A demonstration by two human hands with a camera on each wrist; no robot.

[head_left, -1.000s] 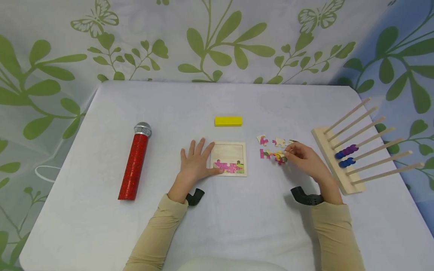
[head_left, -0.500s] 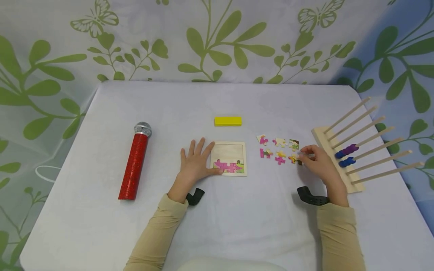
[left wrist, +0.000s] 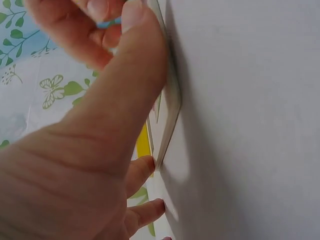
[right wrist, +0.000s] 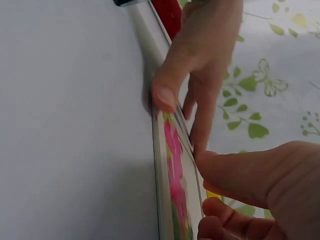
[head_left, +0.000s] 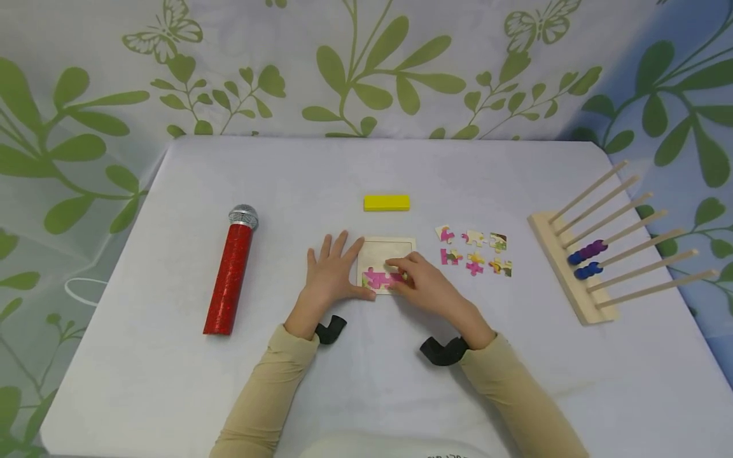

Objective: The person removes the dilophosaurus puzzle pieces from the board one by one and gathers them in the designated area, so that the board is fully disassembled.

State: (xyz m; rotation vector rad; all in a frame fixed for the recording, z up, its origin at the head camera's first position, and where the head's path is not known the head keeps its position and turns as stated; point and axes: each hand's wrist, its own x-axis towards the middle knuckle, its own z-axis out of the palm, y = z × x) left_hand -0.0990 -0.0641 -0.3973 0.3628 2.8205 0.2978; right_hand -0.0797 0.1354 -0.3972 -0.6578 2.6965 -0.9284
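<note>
On the table lies a square wooden puzzle tray (head_left: 376,248), its lower strip filled with joined pink and green puzzle pieces (head_left: 375,278). My left hand (head_left: 332,270) is spread at the tray's left side, its thumb by the lower edge and index finger by the upper left corner. Over the tray's right part is my right hand (head_left: 429,286), index finger stretched out and thumb lower, close to the joined pieces. No piece shows between its fingers, and it hides the strip's right end. To the right lie several loose puzzle pieces (head_left: 474,263) in two rows.
A yellow block (head_left: 386,203) lies beyond the tray. A red toy microphone (head_left: 229,273) lies at the left. The wooden peg rack (head_left: 567,270) at the right carries blue and purple beads (head_left: 588,253) on two of its slanting pegs.
My right hand has moved left from the loose pieces to the tray. The right-hand loose piece, partly covered before, now shows fully. My left hand stays in place.
</note>
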